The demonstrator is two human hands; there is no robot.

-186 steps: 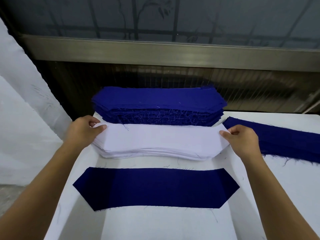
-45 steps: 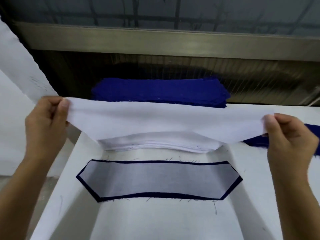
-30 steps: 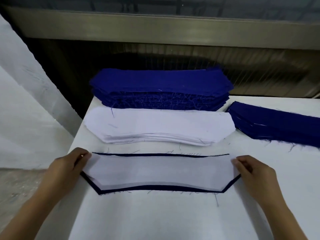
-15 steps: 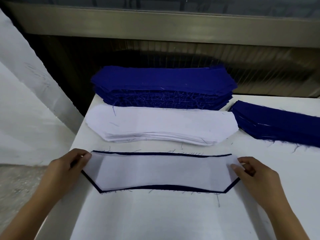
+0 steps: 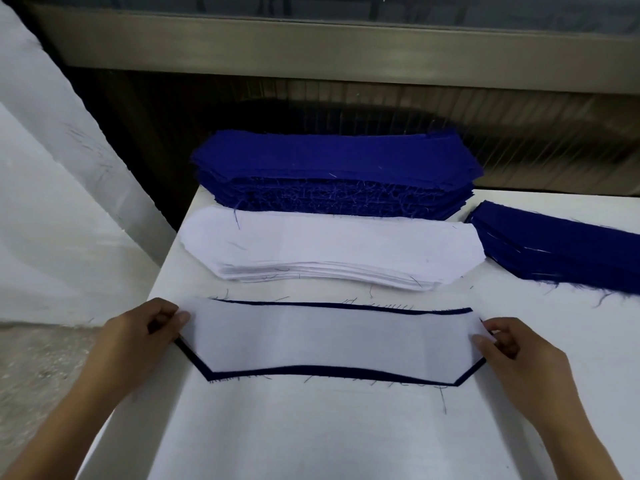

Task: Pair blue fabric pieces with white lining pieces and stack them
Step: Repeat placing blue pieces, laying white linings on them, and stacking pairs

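A white lining piece (image 5: 329, 337) lies on a blue fabric piece (image 5: 346, 369), whose dark edge shows as a thin border round it. My left hand (image 5: 138, 344) pinches the lining's left end. My right hand (image 5: 519, 358) pinches its right end between thumb and fingers. Behind them sits a stack of white lining pieces (image 5: 329, 247), and behind that a tall stack of blue fabric pieces (image 5: 332, 171).
A second, lower pile of blue pieces (image 5: 561, 247) lies at the right of the white table (image 5: 329, 438). The table's left edge drops to the floor beside my left arm. A dark wall and metal sill stand behind the stacks.
The lining, held up in the air 1.5 s ago, has been lowered onto the blue piece. Over the last second my hands shifted it slightly into line with the blue edges.
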